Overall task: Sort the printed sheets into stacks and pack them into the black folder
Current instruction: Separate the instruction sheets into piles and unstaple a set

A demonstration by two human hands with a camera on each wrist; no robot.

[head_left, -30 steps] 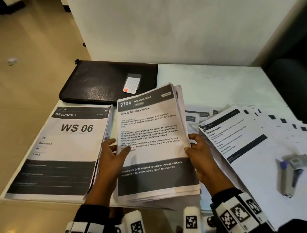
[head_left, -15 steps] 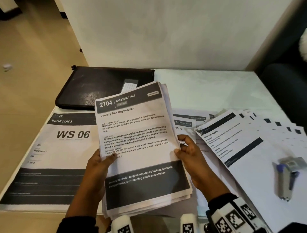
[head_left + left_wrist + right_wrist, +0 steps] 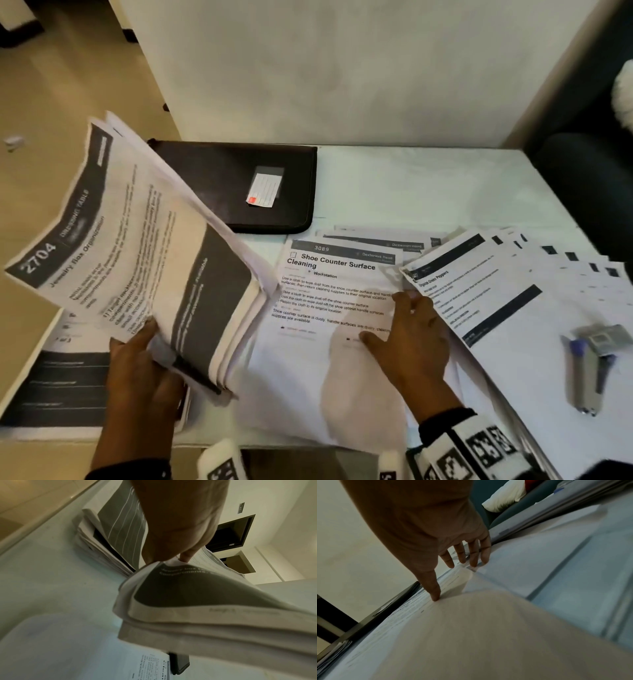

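Note:
My left hand (image 3: 144, 363) grips a thick stack of printed sheets (image 3: 137, 260) headed "2704 Jewelry Box Organization", tilted up over the table's left side; the left wrist view shows the same stack (image 3: 197, 601) pinched at its lower corner. My right hand (image 3: 407, 335) lies with straight, spread fingers on a sheet headed "Shoe Counter Surface Cleaning" (image 3: 329, 308); in the right wrist view its fingertips (image 3: 435, 596) press that sheet (image 3: 453, 628). The black folder (image 3: 219, 185) lies closed at the back left. Another stack with dark bands (image 3: 58, 387) lies under the lifted one.
Fanned sheets (image 3: 513, 308) cover the table's right side, with a stapler (image 3: 589, 363) resting on them. A wall runs behind the white table (image 3: 428, 185). A dark seat (image 3: 589, 192) stands at the right, and bare floor lies off the left edge.
The right hand let go of the 2704 stack and came down onto the Shoe Counter sheet. The left hand swung the stack left and tilted it, uncovering that sheet.

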